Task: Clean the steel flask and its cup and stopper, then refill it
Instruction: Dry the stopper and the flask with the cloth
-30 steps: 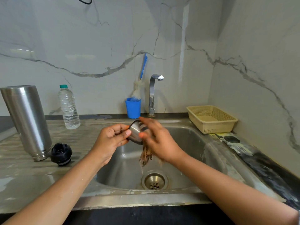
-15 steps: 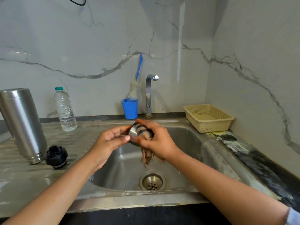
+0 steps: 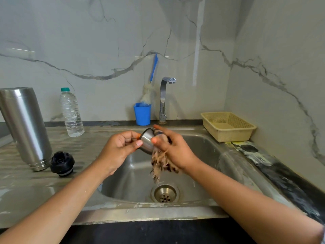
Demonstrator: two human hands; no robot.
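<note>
Right now you hold the steel cup (image 3: pixel 146 141) above the sink (image 3: pixel 202 150), so drips fall toward its drain rather than onto the counter. Your left hand (image 3: pixel 119 148) pinches the cup at its rim, thumb on the outer wall and fingers curled at the mouth, which leaves the base free for scrubbing. Your right hand (image 3: pixel 174 150) is curled round a frayed brown scrubber (image 3: pixel 161 164) and presses it against the cup's base. The scrubber's loose end hangs down into the sink. The flask (image 3: pixel 24 127) stands left of the sink, seemingly mouth-down to drain, with the black stopper (image 3: pixel 62 163) just beside it. Both probably await their turn, and refilling looks a long way off.
</note>
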